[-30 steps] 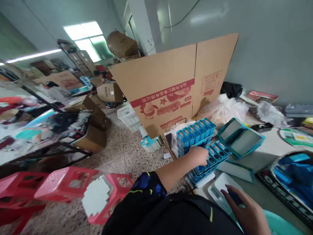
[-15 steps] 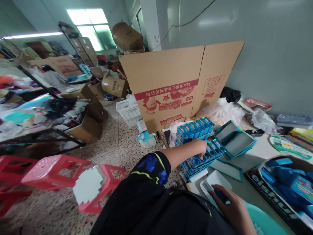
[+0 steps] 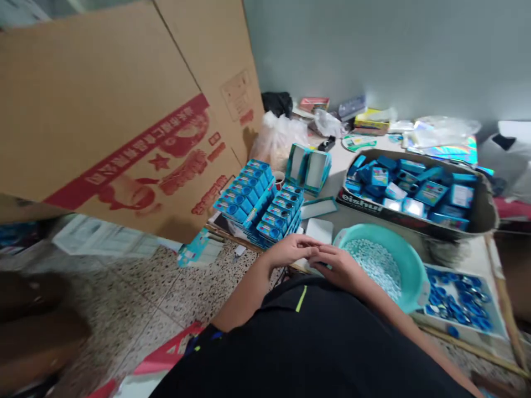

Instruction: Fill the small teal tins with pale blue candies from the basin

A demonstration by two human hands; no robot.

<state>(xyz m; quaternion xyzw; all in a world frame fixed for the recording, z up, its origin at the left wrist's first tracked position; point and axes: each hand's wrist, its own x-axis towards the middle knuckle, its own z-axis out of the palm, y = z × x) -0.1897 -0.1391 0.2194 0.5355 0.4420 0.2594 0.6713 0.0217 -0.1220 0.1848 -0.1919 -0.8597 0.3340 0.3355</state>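
Both hands together, close in front of torso. Left hand (image 3: 292,249), fingers bent inward, meets right hand (image 3: 338,266) at the fingertips. Left forearm (image 3: 244,293) angles in from lower left, right forearm (image 3: 392,312) from lower right. Anything between fingers: hidden.

The person is wearing a black top (image 3: 319,345), its cloth showing plain across the torso. One narrow yellow-green stripe (image 3: 301,298) is running at a slight slant on it. The short left sleeve (image 3: 207,336) is displaying blue patches and a small yellow-green mark (image 3: 197,348). The left hand (image 3: 292,250) and right hand (image 3: 338,266) are showing bare.
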